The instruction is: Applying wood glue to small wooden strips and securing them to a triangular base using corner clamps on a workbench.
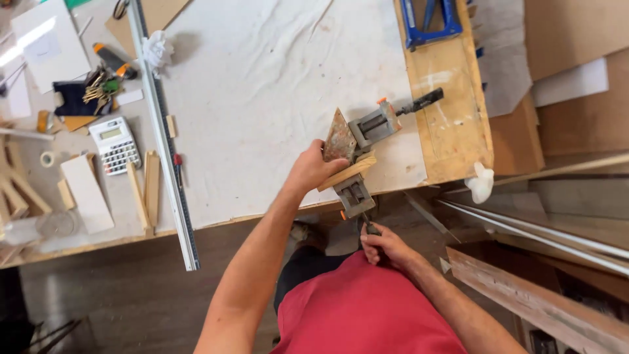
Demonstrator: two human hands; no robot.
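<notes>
At the near edge of the workbench (275,98), a metal corner clamp (359,141) sits on the white-covered top, and both hands are on it. The left hand (313,169) presses down on a short wooden strip (347,172) seated in the clamp's near jaw, fingers curled together over the wood, pinning it flat. Beside that hand, a rusty triangular plate (339,136) stands against the clamp body. Below the bench edge, the right hand (386,248) is wrapped shut around the near screw handle (371,227), fingers closed tight on it.

It looks like the tightening step: the strip is bedded and the near vise jaw (354,196) is being wound onto it. By my reading, the next move calls for steady turns of that handle while the left hand keeps the wood from creeping, flush against the fence. The far screw with its black handle (422,100) points away towards the plywood board (452,124), untouched. Off to the left lie a long metal ruler (164,131) and a calculator (115,144), well apart from the work.
</notes>
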